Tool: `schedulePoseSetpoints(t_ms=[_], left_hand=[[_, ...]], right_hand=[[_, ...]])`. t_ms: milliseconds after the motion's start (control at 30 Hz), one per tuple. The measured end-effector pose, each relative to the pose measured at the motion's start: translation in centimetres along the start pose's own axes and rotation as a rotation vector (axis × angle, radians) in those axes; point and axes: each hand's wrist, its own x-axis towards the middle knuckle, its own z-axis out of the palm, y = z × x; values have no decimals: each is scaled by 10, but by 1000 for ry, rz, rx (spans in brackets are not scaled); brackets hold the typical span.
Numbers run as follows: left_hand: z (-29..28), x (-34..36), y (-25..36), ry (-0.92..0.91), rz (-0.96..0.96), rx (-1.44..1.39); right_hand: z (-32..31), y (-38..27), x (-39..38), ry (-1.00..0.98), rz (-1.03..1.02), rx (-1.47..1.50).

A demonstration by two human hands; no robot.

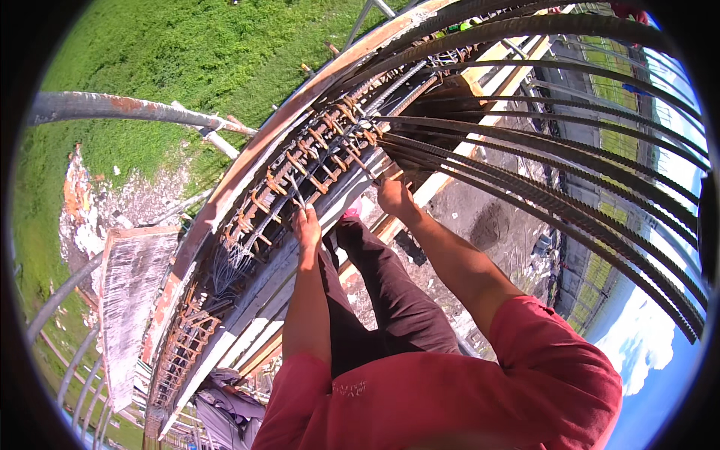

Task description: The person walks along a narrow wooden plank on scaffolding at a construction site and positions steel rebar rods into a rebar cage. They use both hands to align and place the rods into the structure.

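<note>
A long cage of rusty rebar [319,161] runs diagonally inside wooden formwork, its many stirrups ending in bent hooks. My left hand [307,227] is at the near side of the cage, its fingers pinched on a thin pale strand [298,201] that looks like tie wire. Farther right, my right hand [394,198] is closed in a fist beside the formwork's near board. A thin rod-like tool [365,169] points from this fist toward the stirrups; its handle is hidden by the fingers. A bundle of loose wires [234,266] lies on the cage left of my hands.
Thick rebars [555,150] stretch from the cage to the right past my right arm. A curved formwork board [217,199] borders the far side, with scaffold pipes [135,109] and grass beyond. A wooden panel [135,300] stands at left; grey cloth [225,409] hangs below.
</note>
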Motion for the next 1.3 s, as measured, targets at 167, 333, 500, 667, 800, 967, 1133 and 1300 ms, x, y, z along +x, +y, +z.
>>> schedulePoseSetpoints(t_ms=[167, 333, 500, 667, 800, 967, 1133, 1300], left_hand=[[-69, 24, 81, 175, 199, -295], [-75, 93, 163, 171, 205, -241], [-32, 140, 186, 246, 448, -14], [6, 171, 165, 71, 206, -50], [22, 193, 155, -98, 75, 1], [29, 183, 169, -178, -14, 153], [20, 168, 195, -68, -123, 223], [21, 165, 196, -71, -148, 124]], right_hand=[[-27, -4, -16, 67, -225, 149], [-48, -5, -21, 133, -40, 235], [-55, -11, -25, -101, 122, 685], [-52, 0, -57, 66, 48, 805], [-49, 21, -81, 58, 17, 843], [-39, 39, -88, 108, 12, 806], [-39, 45, -84, 147, -23, 793], [-45, 44, -82, 227, -61, 746]])
